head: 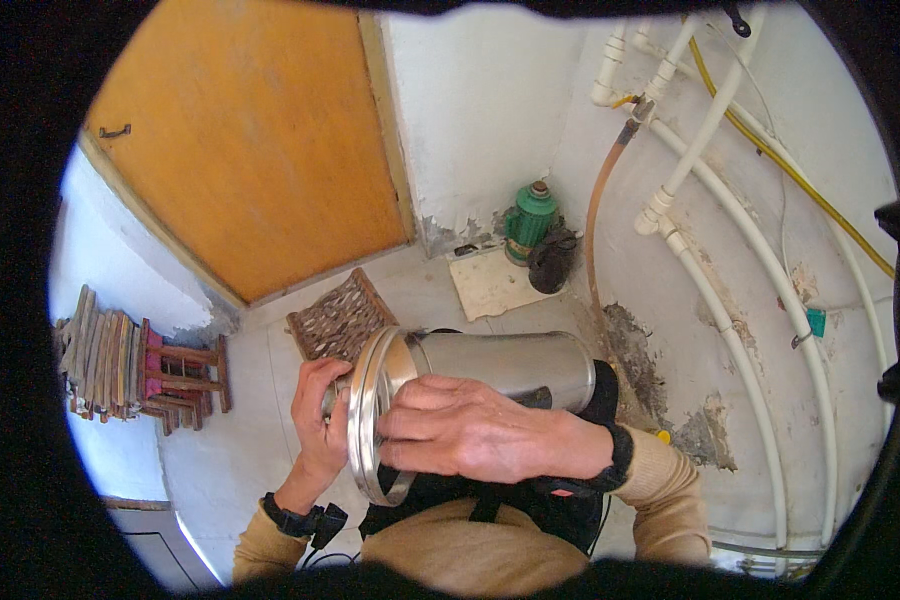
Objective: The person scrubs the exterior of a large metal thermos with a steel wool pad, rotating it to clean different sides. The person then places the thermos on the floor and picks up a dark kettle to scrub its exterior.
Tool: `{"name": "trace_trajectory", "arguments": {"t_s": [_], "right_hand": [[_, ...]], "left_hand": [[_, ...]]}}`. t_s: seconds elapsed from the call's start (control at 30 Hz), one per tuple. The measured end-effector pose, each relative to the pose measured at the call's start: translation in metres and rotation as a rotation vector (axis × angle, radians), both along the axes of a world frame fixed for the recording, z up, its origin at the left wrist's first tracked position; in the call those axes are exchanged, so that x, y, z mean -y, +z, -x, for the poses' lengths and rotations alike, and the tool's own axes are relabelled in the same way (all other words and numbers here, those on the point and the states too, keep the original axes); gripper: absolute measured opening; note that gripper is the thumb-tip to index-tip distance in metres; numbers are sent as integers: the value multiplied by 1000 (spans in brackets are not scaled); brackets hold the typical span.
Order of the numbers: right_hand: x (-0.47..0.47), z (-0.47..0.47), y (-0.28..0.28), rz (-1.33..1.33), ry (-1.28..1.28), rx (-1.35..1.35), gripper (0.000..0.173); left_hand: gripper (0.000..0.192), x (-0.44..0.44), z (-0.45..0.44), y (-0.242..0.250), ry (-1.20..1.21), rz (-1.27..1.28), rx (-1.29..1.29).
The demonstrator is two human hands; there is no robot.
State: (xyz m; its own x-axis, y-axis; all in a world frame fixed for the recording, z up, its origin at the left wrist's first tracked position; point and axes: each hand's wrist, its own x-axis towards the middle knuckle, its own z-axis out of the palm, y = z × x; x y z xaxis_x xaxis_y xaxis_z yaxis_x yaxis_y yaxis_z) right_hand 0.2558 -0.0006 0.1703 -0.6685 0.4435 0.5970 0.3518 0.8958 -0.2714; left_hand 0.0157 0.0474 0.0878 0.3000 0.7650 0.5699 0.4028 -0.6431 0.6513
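Note:
A shiny stainless steel cylinder (pixel 502 360) lies sideways before my body, with a wider round metal rim (pixel 367 397) at its left end. My left hand (pixel 319 412) is at the outer side of this rim, fingers bent around a part that is mostly hidden. My right hand (pixel 487 435) lies across the near side of the cylinder, its fingertips curled at the rim. Whether the rim is a separate lid or joined to the body cannot be made out. Black straps circle both wrists.
A woven-top stool (pixel 345 315) stands beyond the cylinder. A green thermos flask (pixel 530 221) and a dark jug (pixel 553 262) stand by a pale board (pixel 487 289). White pipes (pixel 727 315) run along the right wall. Stacked wooden stools (pixel 184 375) are left, below an orange door (pixel 262 142).

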Motion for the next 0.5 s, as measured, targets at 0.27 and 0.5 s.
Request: {"name": "trace_trajectory", "arguments": {"t_s": [0.27,0.5], "right_hand": [[-13,-40,-2,182,-309,-52,20],[10,-13,-14,106,-33,125,16]], "left_hand": [[24,4,3,-3,-17,5,40],[24,2,3,-2,-31,-5,24]]}}
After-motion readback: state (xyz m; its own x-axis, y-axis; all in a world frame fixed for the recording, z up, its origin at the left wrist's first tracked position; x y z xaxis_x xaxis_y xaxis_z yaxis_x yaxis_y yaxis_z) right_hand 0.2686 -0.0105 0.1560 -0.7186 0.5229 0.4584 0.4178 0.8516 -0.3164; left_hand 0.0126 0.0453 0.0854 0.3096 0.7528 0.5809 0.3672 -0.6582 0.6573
